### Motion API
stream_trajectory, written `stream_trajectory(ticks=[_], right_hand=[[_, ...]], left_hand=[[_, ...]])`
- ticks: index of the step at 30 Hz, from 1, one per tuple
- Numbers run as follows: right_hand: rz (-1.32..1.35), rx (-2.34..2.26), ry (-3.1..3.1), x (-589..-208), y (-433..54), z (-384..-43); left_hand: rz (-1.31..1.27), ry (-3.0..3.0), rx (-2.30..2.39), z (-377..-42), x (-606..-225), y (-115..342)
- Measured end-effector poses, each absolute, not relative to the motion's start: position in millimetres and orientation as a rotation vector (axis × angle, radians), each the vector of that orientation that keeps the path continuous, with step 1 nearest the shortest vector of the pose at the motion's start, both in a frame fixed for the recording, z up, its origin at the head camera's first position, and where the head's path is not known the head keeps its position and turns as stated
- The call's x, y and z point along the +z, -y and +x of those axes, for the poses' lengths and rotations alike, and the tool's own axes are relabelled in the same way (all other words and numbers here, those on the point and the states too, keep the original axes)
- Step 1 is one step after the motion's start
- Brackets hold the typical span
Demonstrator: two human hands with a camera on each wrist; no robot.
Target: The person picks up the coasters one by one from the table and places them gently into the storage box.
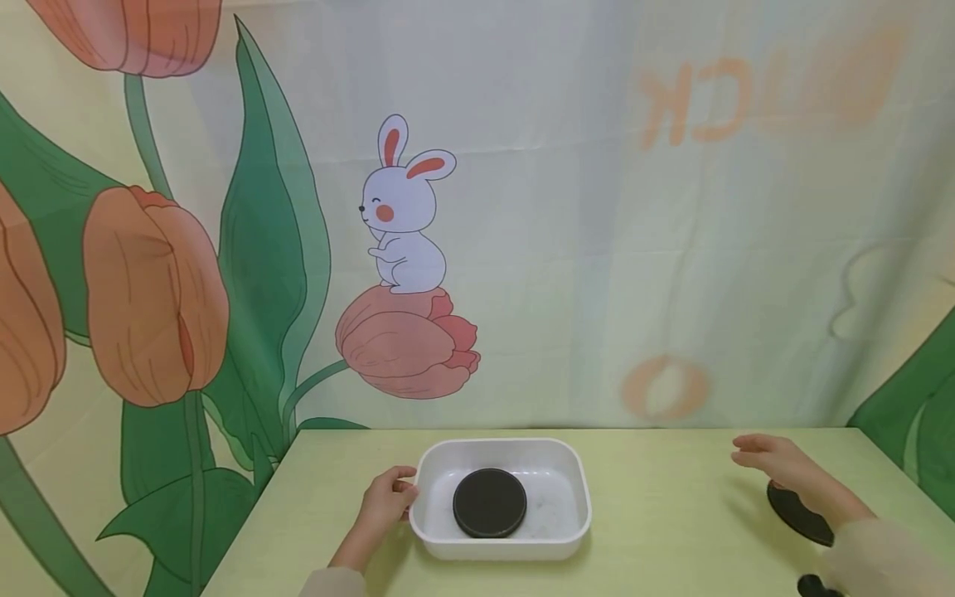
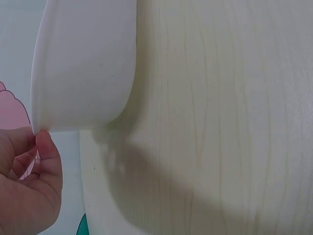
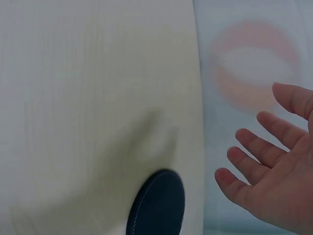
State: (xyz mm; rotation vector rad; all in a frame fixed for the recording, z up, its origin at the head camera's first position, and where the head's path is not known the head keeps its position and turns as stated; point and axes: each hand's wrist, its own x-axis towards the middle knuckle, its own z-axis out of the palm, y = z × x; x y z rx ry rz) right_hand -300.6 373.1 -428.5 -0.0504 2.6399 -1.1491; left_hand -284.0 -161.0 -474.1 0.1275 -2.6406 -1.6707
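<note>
A white rectangular basin [image 1: 537, 549] with rounded corners stands on the table, and one black round coaster [image 1: 489, 502] lies flat inside it. At the basin's left end, my left hand [image 1: 386, 500] pinches the rim between thumb and fingers; the left wrist view shows the same hand [image 2: 34, 181] at the rim's corner. My right hand [image 1: 787, 468] hovers over the right side of the table with fingers spread and nothing held. Below it lies another black coaster [image 3: 159, 205] with a stitched edge, partly covered by the forearm in the head view.
A small black object [image 1: 813, 586] shows at the bottom right, mostly hidden by the sleeve; its kind is unclear. The pale wood-grain table [image 1: 664, 506] ends at a hanging cloth [image 1: 552, 249] printed with tulips and a rabbit.
</note>
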Motion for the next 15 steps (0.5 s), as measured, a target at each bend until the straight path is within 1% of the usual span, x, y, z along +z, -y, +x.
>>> stream_trajectory(ticks=[15], right_hand=[[0.029, -0.874, -2.823, -467, -417, -295]], left_hand=[[0.13, 2.653, -1.647, -284, -473, 161]])
